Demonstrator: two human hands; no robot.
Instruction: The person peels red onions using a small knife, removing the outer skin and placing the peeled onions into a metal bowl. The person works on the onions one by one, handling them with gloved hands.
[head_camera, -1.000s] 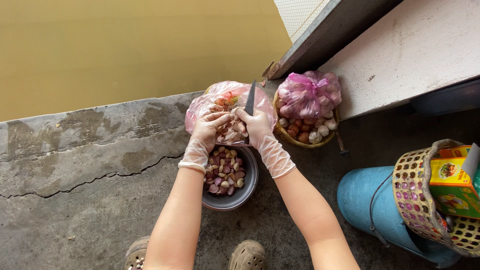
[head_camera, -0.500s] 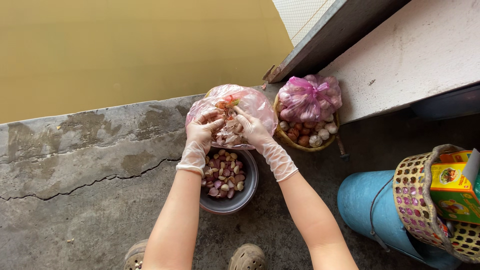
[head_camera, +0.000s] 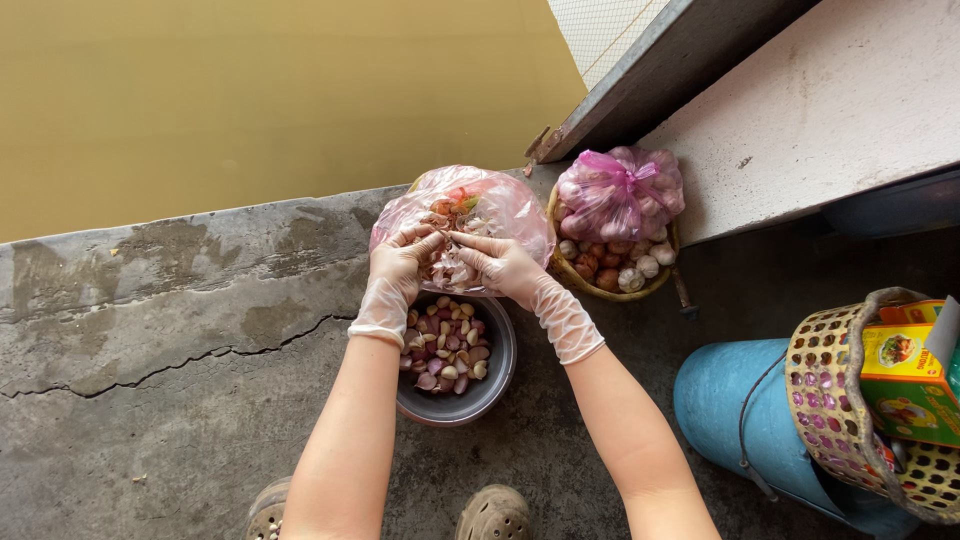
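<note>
Thin plastic gloves covered both hands: the left hand (head_camera: 400, 262) and right hand (head_camera: 500, 265) pinched garlic (head_camera: 447, 268) together over the open pink bag (head_camera: 465, 205). Working directly above the bowl (head_camera: 495, 385) seemed wise, so peeled cloves (head_camera: 445, 345) landed inside.

A bowl (head_camera: 497, 385) of cloves lies before a bag (head_camera: 520, 215), with a basket (head_camera: 612, 290) to its right.
</note>
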